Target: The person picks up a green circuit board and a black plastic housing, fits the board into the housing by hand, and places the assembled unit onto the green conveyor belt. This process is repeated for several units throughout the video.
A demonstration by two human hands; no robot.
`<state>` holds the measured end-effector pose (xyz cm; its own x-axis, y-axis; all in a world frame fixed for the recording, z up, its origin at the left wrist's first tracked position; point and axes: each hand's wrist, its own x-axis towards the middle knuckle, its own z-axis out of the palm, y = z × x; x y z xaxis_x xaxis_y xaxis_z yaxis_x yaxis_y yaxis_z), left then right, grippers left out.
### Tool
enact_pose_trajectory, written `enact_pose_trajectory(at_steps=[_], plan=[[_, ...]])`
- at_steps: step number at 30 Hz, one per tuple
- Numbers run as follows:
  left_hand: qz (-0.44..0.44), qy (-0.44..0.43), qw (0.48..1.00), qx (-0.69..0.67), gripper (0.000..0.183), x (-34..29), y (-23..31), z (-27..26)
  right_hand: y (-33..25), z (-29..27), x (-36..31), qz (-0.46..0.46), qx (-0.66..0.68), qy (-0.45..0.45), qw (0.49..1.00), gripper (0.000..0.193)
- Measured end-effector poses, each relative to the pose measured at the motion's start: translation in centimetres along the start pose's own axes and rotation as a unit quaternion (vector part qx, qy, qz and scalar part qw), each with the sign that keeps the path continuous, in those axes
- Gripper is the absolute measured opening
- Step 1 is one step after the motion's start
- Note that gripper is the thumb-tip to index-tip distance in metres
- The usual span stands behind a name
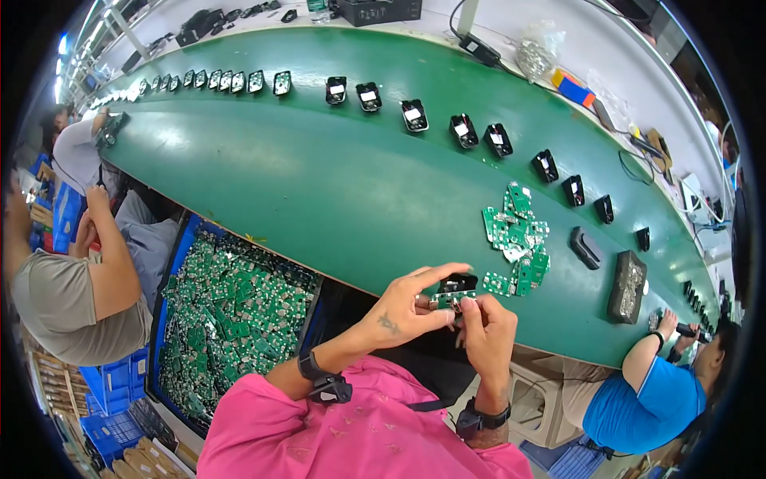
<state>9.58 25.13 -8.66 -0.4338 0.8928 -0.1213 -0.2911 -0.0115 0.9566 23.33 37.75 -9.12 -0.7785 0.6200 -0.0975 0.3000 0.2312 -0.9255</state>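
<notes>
Just over the near edge of the green table, my left hand (pixel 396 318) is closed round a small black plastic housing (pixel 459 283), its forefinger along the far side and its thumb on the near side. A green circuit board (pixel 444 302) sits at the housing's near side. My right hand (pixel 488 334) pinches the right end of that board with thumb and forefinger; its other fingers are partly hidden. Whether the board is inside the housing or only against it, I cannot tell. Beyond my hands lies a loose pile of green circuit boards (pixel 523 231).
A row of black housings (pixel 463 131) curves along the green table (pixel 319 184). To the right lie a black cover (pixel 586 247) and a dark block (pixel 627 287). A blue-rimmed bin (pixel 177 254) full of boards stands at left. Co-workers sit on both sides.
</notes>
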Motion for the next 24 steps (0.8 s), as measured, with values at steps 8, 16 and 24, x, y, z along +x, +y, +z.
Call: enact_pose_trajectory(at_steps=[8, 16, 24], plan=[[0.026, 0.024, 0.992, 0.123, 0.061, 0.0, 0.4, -0.5, -1.5, 2.8, -1.8, -0.074, 0.022, 0.157, 0.985, 0.016], [0.183, 0.035, 0.943, 0.275, 0.066, 0.5, -2.6, -0.2, -0.7, 1.5, -1.3, 0.008, 0.248, 0.101, 0.963, 0.017], [0.207, 0.070, 0.935, 0.280, 0.061, 0.1, -2.5, 0.5, -1.7, 0.8, -1.3, -0.093, -0.028, 0.028, 0.995, 0.024]])
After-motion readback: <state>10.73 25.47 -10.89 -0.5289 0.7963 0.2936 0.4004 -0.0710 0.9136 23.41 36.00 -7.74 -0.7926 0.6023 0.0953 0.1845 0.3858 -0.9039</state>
